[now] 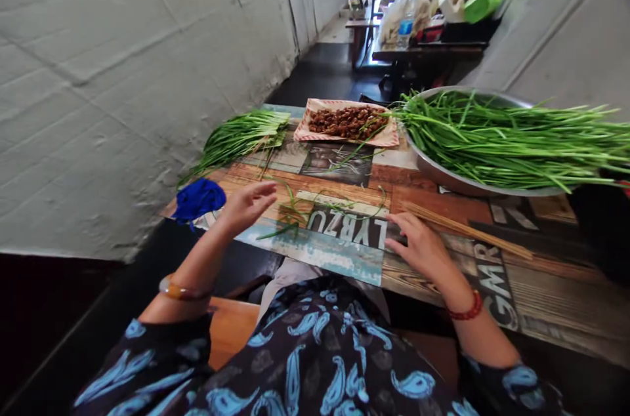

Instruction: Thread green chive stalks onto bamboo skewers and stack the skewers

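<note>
My left hand (249, 206) hovers over the near left part of the table, fingers stretched out and nothing in them. Just behind its wrist lies a crumpled blue cloth-like item (199, 199). Loose strands of green chives (291, 209) are scattered on the tabletop between my hands. My right hand (419, 244) is open, with its fingers apart, beside the thin bamboo skewers (475, 232); whether it touches them I cannot tell. A bundle of chives (241, 134) rests at the far left. More long chives (502, 140) fill a metal bowl (443, 178) at the right.
A paper-lined tray (305, 136) of small dark brown pieces (347, 122) sits at the table's far edge. The patterned wooden table (339, 252) stands by a white wall (147, 75). Behind is another table with plastic bags, a water bottle (405, 25) and a green item (481, 7).
</note>
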Demonstrator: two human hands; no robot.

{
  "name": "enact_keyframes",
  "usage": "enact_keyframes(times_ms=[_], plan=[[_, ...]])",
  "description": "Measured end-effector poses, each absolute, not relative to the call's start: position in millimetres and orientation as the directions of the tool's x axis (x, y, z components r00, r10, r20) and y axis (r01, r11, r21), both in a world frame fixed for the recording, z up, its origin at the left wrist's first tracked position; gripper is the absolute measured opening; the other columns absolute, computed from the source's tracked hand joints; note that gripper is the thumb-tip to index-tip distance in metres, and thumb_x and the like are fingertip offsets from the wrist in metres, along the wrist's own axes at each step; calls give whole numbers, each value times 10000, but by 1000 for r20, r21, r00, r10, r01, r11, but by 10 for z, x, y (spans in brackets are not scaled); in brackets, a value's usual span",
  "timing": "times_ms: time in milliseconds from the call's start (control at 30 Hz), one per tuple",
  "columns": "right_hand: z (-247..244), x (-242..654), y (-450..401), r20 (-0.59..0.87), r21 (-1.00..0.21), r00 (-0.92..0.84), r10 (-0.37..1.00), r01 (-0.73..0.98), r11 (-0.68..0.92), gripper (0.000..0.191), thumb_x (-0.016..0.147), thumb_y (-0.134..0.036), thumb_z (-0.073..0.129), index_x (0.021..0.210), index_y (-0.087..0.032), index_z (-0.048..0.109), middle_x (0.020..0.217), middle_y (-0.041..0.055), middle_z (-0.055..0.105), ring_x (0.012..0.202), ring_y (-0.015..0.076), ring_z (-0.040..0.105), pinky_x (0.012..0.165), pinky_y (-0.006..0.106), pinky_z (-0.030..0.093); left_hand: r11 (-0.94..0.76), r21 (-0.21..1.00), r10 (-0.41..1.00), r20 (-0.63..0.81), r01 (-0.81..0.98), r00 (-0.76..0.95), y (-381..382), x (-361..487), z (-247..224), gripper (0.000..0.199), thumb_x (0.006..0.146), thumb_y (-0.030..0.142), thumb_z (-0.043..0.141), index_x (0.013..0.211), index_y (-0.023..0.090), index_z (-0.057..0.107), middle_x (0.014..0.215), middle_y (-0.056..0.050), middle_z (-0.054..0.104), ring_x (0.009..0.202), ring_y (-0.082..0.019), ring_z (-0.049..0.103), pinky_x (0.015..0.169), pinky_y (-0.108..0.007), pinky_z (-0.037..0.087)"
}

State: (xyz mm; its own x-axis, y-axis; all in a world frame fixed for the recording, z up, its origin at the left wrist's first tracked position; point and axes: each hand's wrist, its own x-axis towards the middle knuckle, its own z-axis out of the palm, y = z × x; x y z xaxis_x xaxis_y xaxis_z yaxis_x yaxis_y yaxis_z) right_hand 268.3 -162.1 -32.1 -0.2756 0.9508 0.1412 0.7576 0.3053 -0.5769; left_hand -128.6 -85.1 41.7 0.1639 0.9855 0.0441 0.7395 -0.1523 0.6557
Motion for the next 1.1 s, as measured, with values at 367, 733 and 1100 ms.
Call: enact_keyframes(times_ms=[367, 733, 1100], plan=[[-250, 1666, -900, 61, -294, -402, 913, 867, 402, 176, 956, -209, 471, 1003, -168, 635, 1020, 106, 625, 919, 209, 613, 798, 315, 492, -502, 405, 844, 38, 764, 534, -817, -938, -243, 150, 822, 136, 579, 947, 153, 660, 974, -97, 591, 920, -213, 593, 832, -339, 498], [67, 1254, 313, 63, -138, -319, 946, 936, 325, 254, 988, -258, 412, 1056, -143, 628, 1106, 139, 613, 993, 217, 589, 822, 305, 435, -345, 422, 938, 132, 838, 320, 320, -765, -39, 179, 900, 146, 452, 990, 110, 602, 1085, -164, 568, 1026, -246, 556, 926, -380, 444], [-43, 1686, -322, -43, -92, -323, 945, 944, 318, 227, 1003, -207, 400, 1019, -133, 614, 1036, 128, 632, 967, 200, 606, 849, 292, 464, -514, 425, 838, 66, 745, 541, 419, -553, -419, 138, 790, 105, 507, 779, 168, 630, 873, -80, 612, 863, -207, 588, 822, -311, 458]])
